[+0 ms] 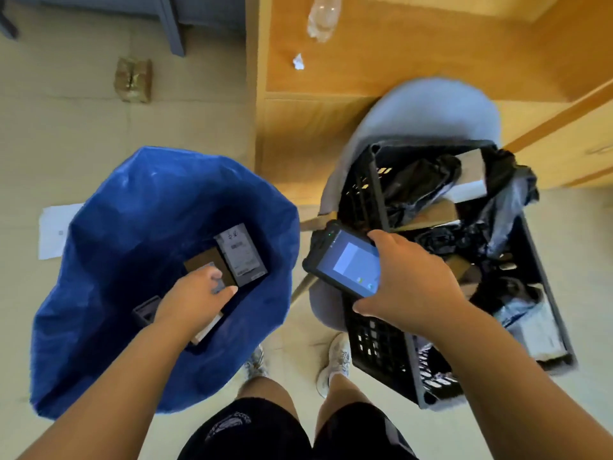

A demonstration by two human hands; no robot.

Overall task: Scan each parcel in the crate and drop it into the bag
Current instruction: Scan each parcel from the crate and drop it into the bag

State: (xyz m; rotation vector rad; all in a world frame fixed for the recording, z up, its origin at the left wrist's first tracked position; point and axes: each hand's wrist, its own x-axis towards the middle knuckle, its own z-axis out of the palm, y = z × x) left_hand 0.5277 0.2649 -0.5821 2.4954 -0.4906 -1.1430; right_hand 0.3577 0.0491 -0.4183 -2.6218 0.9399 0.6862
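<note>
One person is standing between one blue bag [99, 293] and one black crate [378, 346], which is sitting on one grey chair [421, 111]. The left hand [195, 297] is reaching into the mouth of the bag, finger and thumb pinching one flat parcel [218, 285] with a pale label. Three more are lying lower in the bag: one brown parcel [202, 262], one grey parcel [242, 254] with a white label touching its side, and one dark parcel [146, 312] beside the wrist. The right hand [408, 287] is gripping one handheld scanner [345, 260], its screen glowing, over the crate's left rim. The crate is holding a heap of black poly bags, one white box [471, 180], one brown carton [438, 210] and one grey pouch [530, 327] — too tangled for counting fully. On the wooden shelf [398, 61], one clear bottle [321, 18] and one crumpled scrap [298, 61] are lying. On the floor are lying one paper sheet [53, 230] and one small box [132, 79].
</note>
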